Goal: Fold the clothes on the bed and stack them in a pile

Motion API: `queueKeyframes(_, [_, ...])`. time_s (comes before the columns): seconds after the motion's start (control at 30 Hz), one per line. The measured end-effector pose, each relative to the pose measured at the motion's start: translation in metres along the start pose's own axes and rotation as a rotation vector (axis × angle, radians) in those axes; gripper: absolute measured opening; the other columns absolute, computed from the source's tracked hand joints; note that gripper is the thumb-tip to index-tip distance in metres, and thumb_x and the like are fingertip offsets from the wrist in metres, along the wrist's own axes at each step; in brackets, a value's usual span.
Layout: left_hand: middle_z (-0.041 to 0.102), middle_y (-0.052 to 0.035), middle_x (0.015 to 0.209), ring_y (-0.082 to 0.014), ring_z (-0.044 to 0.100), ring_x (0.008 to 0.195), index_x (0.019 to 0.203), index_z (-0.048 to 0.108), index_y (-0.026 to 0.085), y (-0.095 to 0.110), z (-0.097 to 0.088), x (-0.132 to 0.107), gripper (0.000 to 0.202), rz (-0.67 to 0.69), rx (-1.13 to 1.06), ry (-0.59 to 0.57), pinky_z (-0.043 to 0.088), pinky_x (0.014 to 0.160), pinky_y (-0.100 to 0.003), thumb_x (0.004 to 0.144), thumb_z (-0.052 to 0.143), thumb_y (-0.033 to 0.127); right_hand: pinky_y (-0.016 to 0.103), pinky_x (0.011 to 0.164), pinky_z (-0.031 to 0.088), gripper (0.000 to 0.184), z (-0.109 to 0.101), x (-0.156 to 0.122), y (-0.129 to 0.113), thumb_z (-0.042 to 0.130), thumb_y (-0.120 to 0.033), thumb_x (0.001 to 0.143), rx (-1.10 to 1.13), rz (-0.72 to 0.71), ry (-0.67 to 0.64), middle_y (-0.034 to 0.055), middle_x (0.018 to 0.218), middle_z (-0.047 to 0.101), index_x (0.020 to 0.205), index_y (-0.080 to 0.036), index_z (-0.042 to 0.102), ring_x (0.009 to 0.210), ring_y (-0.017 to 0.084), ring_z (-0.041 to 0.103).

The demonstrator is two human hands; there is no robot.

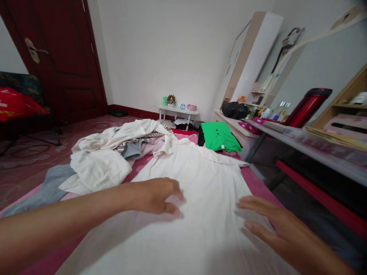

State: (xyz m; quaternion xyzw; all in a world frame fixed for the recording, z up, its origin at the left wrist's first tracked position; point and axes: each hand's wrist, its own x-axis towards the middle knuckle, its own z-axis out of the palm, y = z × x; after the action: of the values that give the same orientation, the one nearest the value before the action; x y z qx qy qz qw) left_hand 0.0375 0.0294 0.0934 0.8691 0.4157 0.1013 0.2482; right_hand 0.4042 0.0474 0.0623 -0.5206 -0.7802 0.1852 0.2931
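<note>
A white shirt [200,191] lies spread out on the pink bed cover [259,179], its collar end away from me. My left hand [157,194] is over the middle of the shirt, thumb and fingers curved and apart, with nothing between them. Near the shirt's right edge, my right hand [269,221] hovers with its fingers spread and holds nothing. Whether either hand touches the cloth I cannot tell. Beyond the shirt sits a folded green shirt [220,135] on a dark one. A heap of white clothes [100,168] with grey and striped pieces lies to the left.
On the right stand a desk [304,149] holding a red flask [309,107] and a dresser with a black bag [235,110]. A low white table [176,109] is at the far wall. Left are a dark red door [63,57] and a chair with a red bag [20,105].
</note>
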Motion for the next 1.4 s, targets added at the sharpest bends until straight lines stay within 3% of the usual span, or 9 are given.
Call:
queueKeyframes(0.13, [0.039, -0.0190, 0.144, -0.0325, 0.038, 0.132, 0.137, 0.045, 0.015, -0.032, 0.025, 0.066, 0.056, -0.136, 0.299, 0.140, 0.032, 0.107, -0.045, 0.090, 0.048, 0.046, 0.048, 0.111, 0.030, 0.057, 0.059, 0.074, -0.027, 0.064, -0.048, 0.076, -0.092, -0.192, -0.339, 0.0057, 0.143, 0.045, 0.129, -0.028, 0.057, 0.132, 0.029, 0.040])
queueKeyframes(0.27, [0.021, -0.0116, 0.155, -0.0327, 0.016, 0.142, 0.146, 0.030, 0.026, -0.061, 0.049, 0.088, 0.058, -0.200, 0.350, 0.263, 0.015, 0.112, -0.056, 0.095, 0.027, 0.053, 0.059, 0.112, 0.016, 0.062, 0.106, 0.122, -0.009, 0.045, -0.056, 0.087, -0.262, -0.206, -0.357, 0.0062, 0.154, 0.025, 0.142, -0.028, 0.040, 0.142, 0.030, 0.020])
queueKeyframes(0.4, [0.020, -0.0080, 0.155, -0.0313, 0.014, 0.143, 0.146, 0.030, 0.029, -0.063, 0.052, 0.088, 0.058, -0.207, 0.326, 0.280, 0.013, 0.113, -0.055, 0.094, 0.026, 0.055, 0.057, 0.112, 0.014, 0.059, 0.109, 0.179, 0.025, 0.037, -0.057, 0.090, -0.357, -0.255, -0.363, 0.0022, 0.156, 0.020, 0.144, -0.033, 0.033, 0.143, 0.028, 0.015])
queueKeyframes(0.47, [0.021, -0.0069, 0.155, -0.0309, 0.014, 0.143, 0.146, 0.030, 0.030, -0.061, 0.050, 0.088, 0.057, -0.208, 0.307, 0.287, 0.012, 0.114, -0.055, 0.094, 0.026, 0.055, 0.051, 0.112, 0.018, 0.064, 0.103, 0.213, 0.040, 0.041, -0.053, 0.088, -0.372, -0.190, -0.197, 0.0081, 0.156, 0.020, 0.145, -0.023, 0.034, 0.142, 0.029, 0.017])
queueKeyframes(0.63, [0.021, -0.0074, 0.155, -0.0312, 0.013, 0.143, 0.145, 0.031, 0.030, -0.063, 0.047, 0.090, 0.059, -0.208, 0.267, 0.291, 0.012, 0.114, -0.055, 0.094, 0.025, 0.057, 0.047, 0.112, 0.020, 0.063, 0.116, 0.275, 0.059, 0.034, -0.043, 0.089, -0.257, 0.037, 0.593, 0.0193, 0.152, 0.024, 0.141, -0.008, 0.034, 0.140, 0.032, 0.020])
queueKeyframes(0.93, [0.020, -0.0073, 0.156, -0.0283, 0.012, 0.143, 0.145, 0.031, 0.029, -0.067, 0.048, 0.092, 0.062, -0.240, 0.251, 0.296, 0.012, 0.115, -0.053, 0.092, 0.025, 0.060, 0.045, 0.106, 0.030, 0.049, 0.137, 0.290, 0.087, 0.049, -0.023, 0.069, -0.151, -0.023, 0.691, 0.0203, 0.139, 0.040, 0.116, -0.010, 0.058, 0.128, 0.032, 0.038])
queueKeyframes(1.1, [0.021, -0.0143, 0.154, -0.0307, 0.013, 0.143, 0.145, 0.033, 0.015, -0.082, 0.045, 0.101, 0.075, -0.525, 0.344, 0.390, 0.014, 0.116, -0.050, 0.089, 0.028, 0.065, 0.044, 0.095, 0.038, 0.040, 0.127, 0.278, 0.071, 0.052, -0.023, 0.069, -0.196, 0.008, 0.800, 0.0167, 0.125, 0.051, 0.107, -0.016, 0.062, 0.114, 0.031, 0.047])
queueKeyframes(1.2, [0.025, -0.0153, 0.153, -0.0348, 0.031, 0.136, 0.143, 0.037, 0.013, -0.103, 0.033, 0.109, 0.075, -0.638, 0.423, 0.425, 0.024, 0.112, -0.051, 0.088, 0.032, 0.064, 0.037, 0.083, 0.040, 0.029, 0.126, 0.266, 0.051, 0.053, -0.031, 0.076, -0.266, -0.015, 0.833, 0.0137, 0.112, 0.058, 0.101, -0.019, 0.064, 0.104, 0.029, 0.052])
queueKeyframes(1.4, [0.028, -0.0143, 0.152, -0.0338, 0.033, 0.135, 0.145, 0.032, 0.015, -0.165, -0.021, 0.121, 0.070, -0.631, 0.613, 0.471, 0.035, 0.104, -0.044, 0.088, 0.041, 0.057, 0.026, 0.055, 0.032, 0.036, 0.132, 0.258, 0.035, 0.046, -0.043, 0.087, -0.321, -0.233, 0.244, 0.0019, 0.056, 0.061, 0.067, -0.020, 0.066, 0.058, 0.016, 0.054])
